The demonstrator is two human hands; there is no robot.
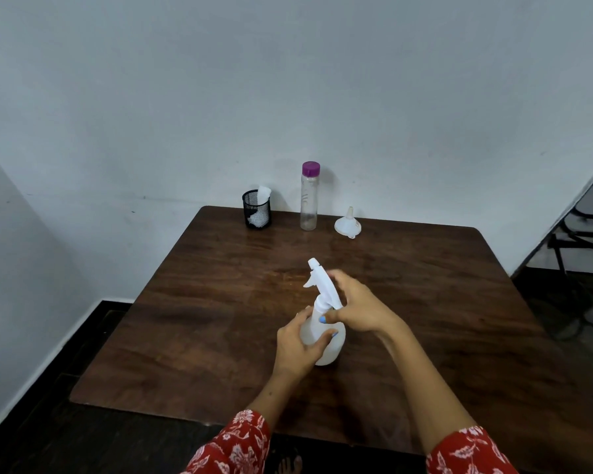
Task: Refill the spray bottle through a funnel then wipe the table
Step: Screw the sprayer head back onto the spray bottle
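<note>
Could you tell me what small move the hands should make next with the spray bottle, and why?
Probably twist the spray head off: the left hand grips the spray bottle body, the right hand holds the head, which is on, and the funnel lies unused by the wall.

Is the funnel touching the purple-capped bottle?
Apart. The head view shows bare table between the funnel and the purple-capped bottle.

Setting appeared to be a plain room, home or small office; which one could not be told. Evidence: bare pale painted wall (288, 80), dark wooden table (220, 302) against it, black mesh pen holder (256, 210), folding metal chair (586, 227), dark floor (48, 439).
</note>
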